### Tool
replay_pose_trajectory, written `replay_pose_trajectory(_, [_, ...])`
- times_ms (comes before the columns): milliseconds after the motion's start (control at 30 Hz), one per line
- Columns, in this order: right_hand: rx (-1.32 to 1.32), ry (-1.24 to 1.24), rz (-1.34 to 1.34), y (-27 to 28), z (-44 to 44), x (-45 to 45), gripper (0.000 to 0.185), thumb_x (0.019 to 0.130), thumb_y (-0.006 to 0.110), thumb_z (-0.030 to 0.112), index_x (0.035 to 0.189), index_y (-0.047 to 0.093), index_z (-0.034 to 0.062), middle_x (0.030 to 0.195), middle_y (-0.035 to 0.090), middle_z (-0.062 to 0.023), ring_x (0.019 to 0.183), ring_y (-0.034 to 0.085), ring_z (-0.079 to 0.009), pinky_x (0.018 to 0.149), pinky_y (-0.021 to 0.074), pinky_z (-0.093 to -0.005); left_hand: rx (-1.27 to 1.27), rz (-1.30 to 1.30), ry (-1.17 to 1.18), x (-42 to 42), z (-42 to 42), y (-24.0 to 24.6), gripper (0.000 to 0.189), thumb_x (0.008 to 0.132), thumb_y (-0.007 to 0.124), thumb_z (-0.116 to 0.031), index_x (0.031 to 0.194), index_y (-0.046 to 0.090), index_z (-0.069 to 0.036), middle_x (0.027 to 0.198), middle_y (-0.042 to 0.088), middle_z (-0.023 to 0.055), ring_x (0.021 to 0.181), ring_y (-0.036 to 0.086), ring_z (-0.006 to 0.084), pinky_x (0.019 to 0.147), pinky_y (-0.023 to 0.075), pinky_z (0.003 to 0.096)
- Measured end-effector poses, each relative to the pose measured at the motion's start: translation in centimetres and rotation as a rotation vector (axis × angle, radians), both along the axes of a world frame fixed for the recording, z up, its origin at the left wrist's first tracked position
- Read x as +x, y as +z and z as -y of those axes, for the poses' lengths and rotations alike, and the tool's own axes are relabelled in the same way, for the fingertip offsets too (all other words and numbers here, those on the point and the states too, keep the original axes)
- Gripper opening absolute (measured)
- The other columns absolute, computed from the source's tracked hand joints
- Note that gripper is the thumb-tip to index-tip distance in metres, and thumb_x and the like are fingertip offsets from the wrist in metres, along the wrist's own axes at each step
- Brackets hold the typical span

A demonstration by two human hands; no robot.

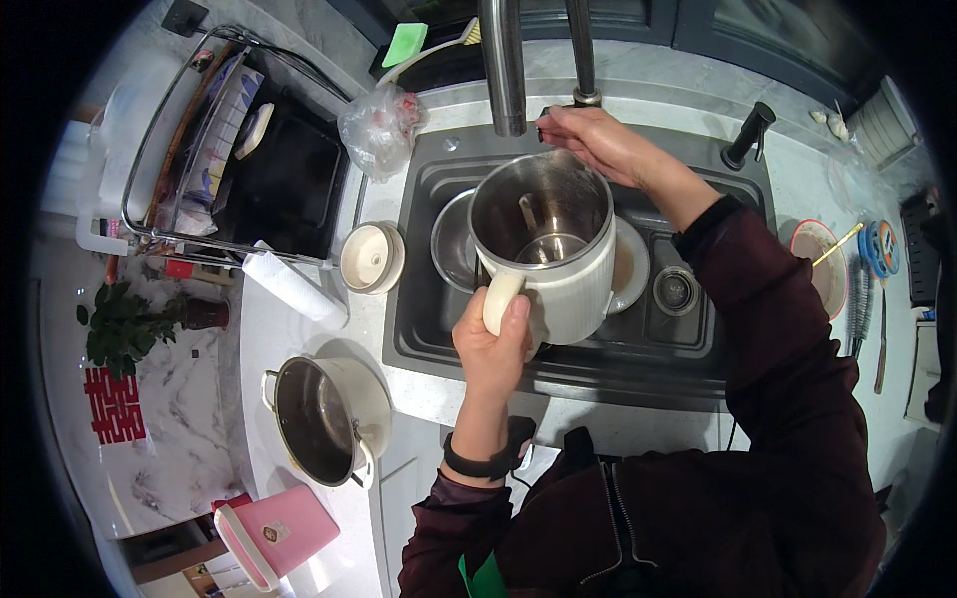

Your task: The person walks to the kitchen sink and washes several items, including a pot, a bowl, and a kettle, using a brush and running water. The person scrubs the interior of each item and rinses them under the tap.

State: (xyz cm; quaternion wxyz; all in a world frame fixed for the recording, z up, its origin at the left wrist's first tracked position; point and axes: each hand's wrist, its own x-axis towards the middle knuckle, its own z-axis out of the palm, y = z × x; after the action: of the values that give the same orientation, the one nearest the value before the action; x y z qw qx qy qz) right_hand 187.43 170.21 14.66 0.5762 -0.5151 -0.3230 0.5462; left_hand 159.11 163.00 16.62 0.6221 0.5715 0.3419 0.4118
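Note:
My left hand (490, 340) grips the cream handle of a tall pitcher-like vessel (572, 299), cream outside and steel inside, over the dark sink (419, 340). Its open top faces up toward me, and its inside looks wet at the base. Beyond the rim, my right hand (591, 138) is raised beside the steel faucet (505, 75), its fingers near a small dark part behind the spout; whether they touch it I cannot tell. Below the vessel, a metal bowl (451, 239) and a pale dish (632, 265) lie in the sink, both partly hidden.
Left of the sink are a small round cream container (366, 258), a paper towel roll (295, 288), a plastic bag (381, 134) and a two-handled pot (344, 418). On the right stand a soap dispenser (748, 134), a red-rimmed bowl (819, 261) and a bottle brush (860, 306).

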Motion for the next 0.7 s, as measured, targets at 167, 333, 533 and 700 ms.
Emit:
replay_pose_trajectory(167, [-0.005, -0.006, 0.056, 1.3, 1.1, -0.4, 0.052, 0.098, 0.054, 0.046, 0.124, 0.058, 0.0008, 0.117, 0.060, -0.0068, 0.114, 0.053, -0.0152, 0.101, 0.0428, -0.0311, -0.011, 0.024, 0.027, -0.2, -0.2, 0.2, 0.020, 0.094, 0.066, -0.018, 0.084, 0.057, -0.004, 0.059, 0.053, -0.0020, 0.047, 0.047, 0.0035, 0.043, 0.0377, 0.0205])
replay_pose_trajectory(333, [-0.087, -0.006, 0.123, 2.9, 6.5, -0.7, 0.056, 0.098, 0.056, 0.045, 0.130, 0.054, -0.0012, 0.129, 0.056, -0.0109, 0.117, 0.054, -0.0162, 0.093, 0.0485, -0.0323, 0.040, -0.038, 0.039, -0.6, -0.2, -0.8, 0.021, 0.093, 0.066, -0.019, 0.085, 0.057, -0.002, 0.060, 0.053, -0.0002, 0.048, 0.047, 0.0054, 0.043, 0.0381, 0.0233])
replay_pose_trajectory(533, [-0.213, 0.062, 0.113, 2.5, 14.0, -4.7, 0.062, 0.089, 0.064, 0.039, 0.139, 0.047, 0.0057, 0.115, 0.060, -0.0072, 0.102, 0.057, -0.0136, 0.076, 0.0513, -0.0282, 0.578, -0.399, 0.139, -1.8, 0.4, -2.5, 0.034, 0.077, 0.078, -0.030, 0.076, 0.059, -0.001, 0.062, 0.057, 0.0082, 0.053, 0.056, 0.0206, 0.053, 0.0449, 0.0342])
replay_pose_trajectory(700, [-0.130, 0.098, 0.121, 4.3, 14.8, -6.2, 0.053, 0.086, 0.057, 0.013, 0.137, 0.047, 0.0024, 0.105, 0.063, -0.0065, 0.087, 0.060, -0.0107, 0.072, 0.0520, -0.0254, 0.779, -0.392, 0.134, -3.5, 0.9, -3.5, 0.039, 0.073, 0.078, -0.035, 0.080, 0.064, 0.001, 0.068, 0.061, 0.0110, 0.057, 0.059, 0.0274, 0.058, 0.0475, 0.0366])
